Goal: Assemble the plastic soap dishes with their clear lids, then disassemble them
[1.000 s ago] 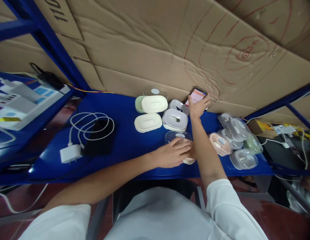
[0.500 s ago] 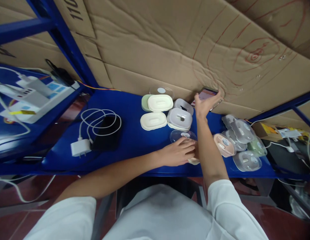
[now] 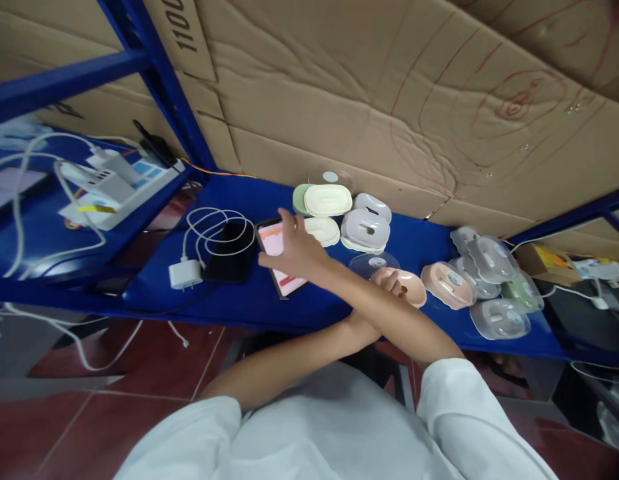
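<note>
My right hand (image 3: 296, 253) grips a smartphone (image 3: 292, 285) with its lit screen facing up, low over the blue table. The right forearm crosses over my left wrist and hides part of it. My left hand (image 3: 390, 283) is closed, its fingers bent on a pink oval soap dish (image 3: 414, 291); the thumb is hidden. A clear lid (image 3: 369, 264) with a round sticker lies just behind that dish. Beyond the phone are cream oval trays (image 3: 328, 200) and a green piece (image 3: 299, 199). White soap dish parts (image 3: 365, 228) are stacked beside them.
Lidded soap dishes (image 3: 494, 260) are piled at the right, with a pink lidded one (image 3: 448, 285) nearest. To the left lie a black device (image 3: 232, 257), a coiled white cable and a charger (image 3: 185, 274). Cardboard (image 3: 329, 87) walls the back; a power strip (image 3: 119, 193) sits far left.
My right hand has carried the phone from the back right, by the cardboard, across to the left, over my left arm. My left hand stays at the pink dish. The view has shifted slightly.
</note>
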Available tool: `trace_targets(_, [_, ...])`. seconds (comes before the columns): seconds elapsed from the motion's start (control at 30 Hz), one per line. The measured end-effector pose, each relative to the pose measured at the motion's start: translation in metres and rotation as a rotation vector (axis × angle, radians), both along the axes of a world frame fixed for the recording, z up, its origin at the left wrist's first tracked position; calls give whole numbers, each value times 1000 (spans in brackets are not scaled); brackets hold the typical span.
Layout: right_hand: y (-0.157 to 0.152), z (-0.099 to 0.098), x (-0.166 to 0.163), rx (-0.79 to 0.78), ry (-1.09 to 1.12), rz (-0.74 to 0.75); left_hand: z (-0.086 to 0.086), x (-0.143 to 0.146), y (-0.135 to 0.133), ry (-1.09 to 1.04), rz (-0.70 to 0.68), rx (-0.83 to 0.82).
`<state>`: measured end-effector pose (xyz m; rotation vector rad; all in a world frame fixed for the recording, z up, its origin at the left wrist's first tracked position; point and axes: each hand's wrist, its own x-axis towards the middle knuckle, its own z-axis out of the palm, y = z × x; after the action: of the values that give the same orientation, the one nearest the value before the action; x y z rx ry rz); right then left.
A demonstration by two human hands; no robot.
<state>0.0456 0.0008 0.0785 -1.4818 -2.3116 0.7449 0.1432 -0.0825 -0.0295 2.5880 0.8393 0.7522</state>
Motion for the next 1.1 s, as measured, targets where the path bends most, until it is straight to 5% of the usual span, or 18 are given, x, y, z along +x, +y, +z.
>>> trace_targets(0.17, [3, -20, -29, -98, -114, -92, -5, -14, -4, 72, -54, 107])
trace_targets(0.33, [14, -3, -27, -83, -197, -117, -2, -15, -2, 117, -44, 152])
trace_targets(0.43, [-7, 26, 13, 1, -126, -25, 0, -18, -6, 113, -12, 147])
trace_targets(0.57, [-76, 44, 119, 166, 100, 72, 5, -40, -21, 62, 85, 145])
trace_targets(0.7, [-148, -6, 221, 369, -3, -170, 12, -67, -37, -14, 221, 147])
trace_targets(0.83, [-179, -62, 266, 461, -129, -226, 17, -77, -46, -84, 378, 144])
trace_targets(1.1, [-138, -63, 278, 566, 65, -521, 25, -93, -47, 32, 363, 60])
